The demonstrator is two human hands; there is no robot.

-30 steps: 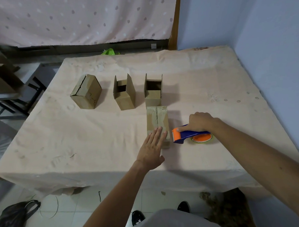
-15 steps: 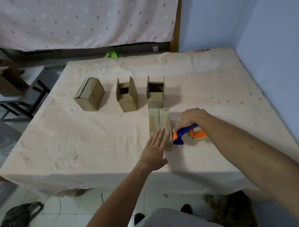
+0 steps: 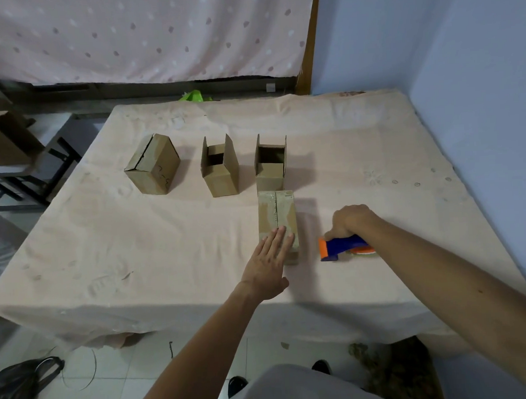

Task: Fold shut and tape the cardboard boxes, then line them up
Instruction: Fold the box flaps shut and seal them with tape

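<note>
A taped cardboard box (image 3: 276, 209) lies near the table's front, its seam running away from me. My left hand (image 3: 269, 264) lies flat on its near end with straight fingers. To the right, my right hand (image 3: 348, 221) grips the blue and orange tape dispenser (image 3: 342, 247), which rests on the cloth apart from the box. Behind stand three more boxes: a closed one tilted at the left (image 3: 153, 164), and two with open flaps, one in the middle (image 3: 219, 166) and one at the right (image 3: 270, 162).
The table wears a beige cloth (image 3: 136, 235). A blue wall (image 3: 477, 99) borders its right side. At the left stand a dark frame with another cardboard box (image 3: 3, 141). A black bag (image 3: 19, 385) lies on the floor.
My right hand drew the tape dispenser away from the box's right side and set it down on the cloth. My left hand stayed flat on the box.
</note>
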